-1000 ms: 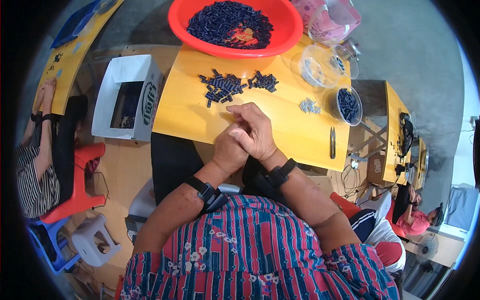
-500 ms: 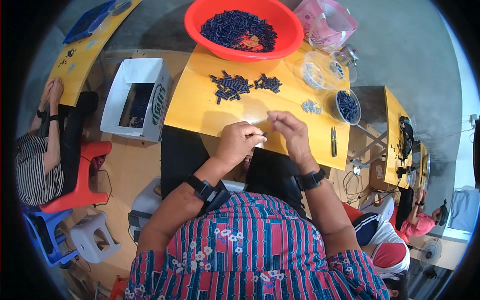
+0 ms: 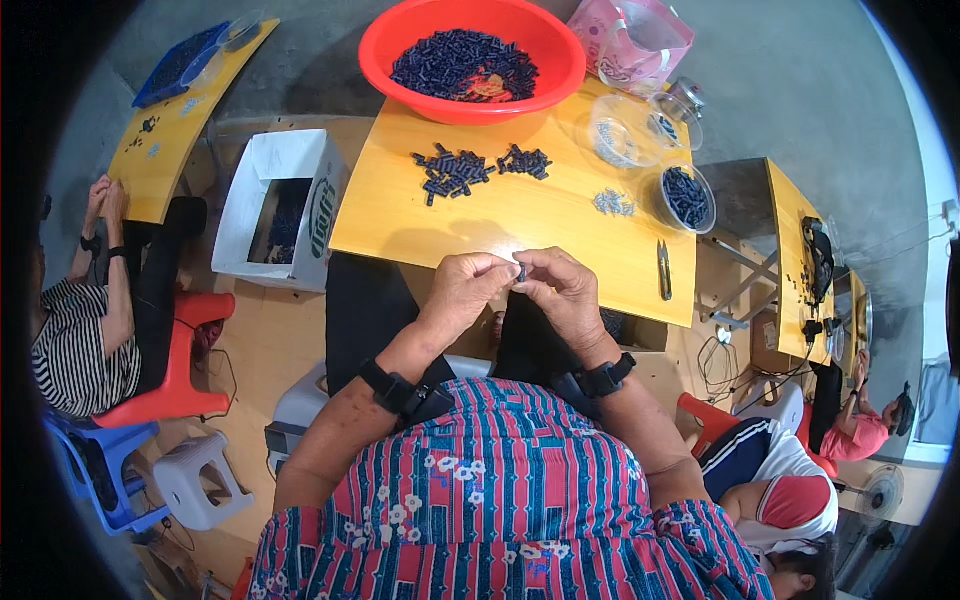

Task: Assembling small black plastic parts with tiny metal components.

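My left hand [image 3: 468, 287] and my right hand [image 3: 560, 290] meet at the near edge of the yellow table [image 3: 400, 215], fingertips pinched together on a small dark plastic part [image 3: 520, 272]. Both wrists wear black bands. A loose heap of the same dark parts [image 3: 455, 170] lies further up the table, with a smaller cluster [image 3: 525, 160] beside it. Beyond them stands a red basin [image 3: 400, 45] filled with dark parts.
Small metal pieces [image 3: 612, 203], a round tub of dark parts [image 3: 686, 197], clear tubs [image 3: 618, 132] and tweezers [image 3: 663, 270] sit at the table's right. A white cardboard box [image 3: 280, 205] stands left. Other people sit at neighbouring tables on both sides.
My hands drew back from the tabletop toward its near edge, parted briefly, and have come together again on a small part.
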`<state>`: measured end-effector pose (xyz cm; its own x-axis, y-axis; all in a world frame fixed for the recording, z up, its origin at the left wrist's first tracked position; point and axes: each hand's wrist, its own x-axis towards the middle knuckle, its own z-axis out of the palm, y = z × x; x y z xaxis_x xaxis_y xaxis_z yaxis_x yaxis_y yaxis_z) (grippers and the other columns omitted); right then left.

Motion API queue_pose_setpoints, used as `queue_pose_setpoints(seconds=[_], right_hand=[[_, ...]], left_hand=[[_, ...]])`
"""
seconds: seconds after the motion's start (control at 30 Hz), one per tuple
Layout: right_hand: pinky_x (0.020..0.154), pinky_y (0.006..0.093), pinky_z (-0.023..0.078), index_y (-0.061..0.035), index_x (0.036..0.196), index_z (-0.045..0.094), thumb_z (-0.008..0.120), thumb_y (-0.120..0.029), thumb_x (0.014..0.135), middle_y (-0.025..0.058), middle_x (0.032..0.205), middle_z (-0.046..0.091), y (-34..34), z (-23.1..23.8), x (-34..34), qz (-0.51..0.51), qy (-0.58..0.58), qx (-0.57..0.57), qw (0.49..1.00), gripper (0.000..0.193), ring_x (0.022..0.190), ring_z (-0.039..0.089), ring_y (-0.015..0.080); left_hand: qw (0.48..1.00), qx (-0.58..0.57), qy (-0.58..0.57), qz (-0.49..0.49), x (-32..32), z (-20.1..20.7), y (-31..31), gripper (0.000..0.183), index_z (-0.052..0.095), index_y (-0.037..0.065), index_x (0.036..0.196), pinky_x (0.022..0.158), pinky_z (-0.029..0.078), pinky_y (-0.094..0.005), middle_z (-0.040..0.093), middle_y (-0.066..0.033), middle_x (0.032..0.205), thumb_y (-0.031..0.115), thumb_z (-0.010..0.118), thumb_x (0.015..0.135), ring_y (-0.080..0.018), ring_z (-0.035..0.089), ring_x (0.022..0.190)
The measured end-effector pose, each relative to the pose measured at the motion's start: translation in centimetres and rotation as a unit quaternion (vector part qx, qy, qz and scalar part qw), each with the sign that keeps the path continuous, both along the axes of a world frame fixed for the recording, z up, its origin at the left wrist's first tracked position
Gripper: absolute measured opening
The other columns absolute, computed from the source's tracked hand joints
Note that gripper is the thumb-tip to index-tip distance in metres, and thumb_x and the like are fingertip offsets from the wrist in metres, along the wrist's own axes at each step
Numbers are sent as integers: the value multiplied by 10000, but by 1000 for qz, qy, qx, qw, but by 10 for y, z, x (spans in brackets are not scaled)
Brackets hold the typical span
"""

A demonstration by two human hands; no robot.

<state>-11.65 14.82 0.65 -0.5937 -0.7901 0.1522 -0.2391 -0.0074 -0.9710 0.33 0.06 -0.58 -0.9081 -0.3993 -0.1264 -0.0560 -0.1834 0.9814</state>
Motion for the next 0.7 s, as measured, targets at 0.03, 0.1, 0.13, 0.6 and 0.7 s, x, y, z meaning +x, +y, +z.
queue_pose_setpoints(seconds=[0.03,0.1,0.13,0.6,0.7], right_hand=[[807,259,548,-58,1169,739,785,26,828,35,936,649,1,1,0,-1,0,-2,1000,354,871,645,122],[807,255,545,-62,1180,739,782,26,833,22,939,635,4,3,-2,5,-16,-12,1000,361,872,627,112],[807,255,545,-62,1180,739,782,26,833,22,939,635,5,3,-3,2,-15,-13,1000,361,872,627,112],[814,236,533,-8,1181,718,750,44,861,-1,975,683,36,30,-91,-210,141,68,965,325,879,639,75],[684,240,515,-20,1108,745,794,22,806,12,823,661,58,22,-154,-323,164,22,932,308,719,604,83]], left_hand=[[1000,2,-10,-5,0,1,1,270,752,-9,993,669,502,-223,703,-8,842,240,652,1022,-61,596,742],[1000,17,-14,-1,0,2,4,278,746,-11,1016,676,505,-223,703,-16,866,240,627,1035,-65,605,767],[999,33,-17,3,-1,3,5,288,741,-12,1039,683,509,-223,702,-23,890,241,603,1048,-69,615,791],[998,1,-58,-11,5,7,2,248,738,-13,1143,719,491,-201,692,-13,896,152,589,1034,-54,592,788],[998,11,-58,-7,4,6,3,233,748,-1,1124,714,489,-197,695,-5,866,152,604,1025,-49,591,765]])
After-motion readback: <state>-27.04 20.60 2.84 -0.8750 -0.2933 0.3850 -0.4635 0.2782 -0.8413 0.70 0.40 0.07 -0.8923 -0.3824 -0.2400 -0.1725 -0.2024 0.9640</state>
